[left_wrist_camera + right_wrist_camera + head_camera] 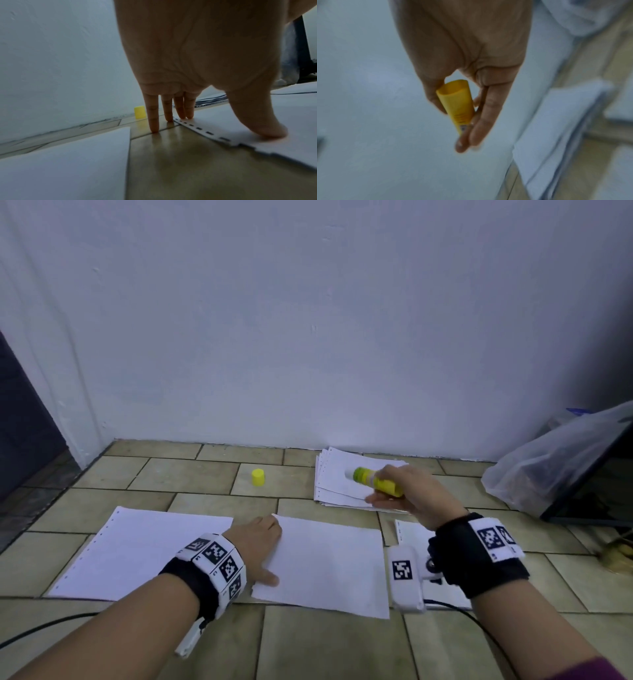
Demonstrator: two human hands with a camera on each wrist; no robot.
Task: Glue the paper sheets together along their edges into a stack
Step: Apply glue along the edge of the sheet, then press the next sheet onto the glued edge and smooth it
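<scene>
White single sheets [329, 563] number three; left hand [258, 546] presses flat, right hand [411, 491] grips one glue stick [376, 481].

Left hand [260, 546] is lying low with fingers [153, 116] straight and spread, tips pointing toward 12 o'clock and touching down, thumb [260, 121] pressing flat at 3 o'clock of them. Right hand [407, 494] is hovering raised, at 2 o'clock from the left, thumb and fingers [485, 115] pinching a glue stick [376, 481] whose tip is pointing toward 10 o'clock. Both wrists are wearing marker bands.
</scene>
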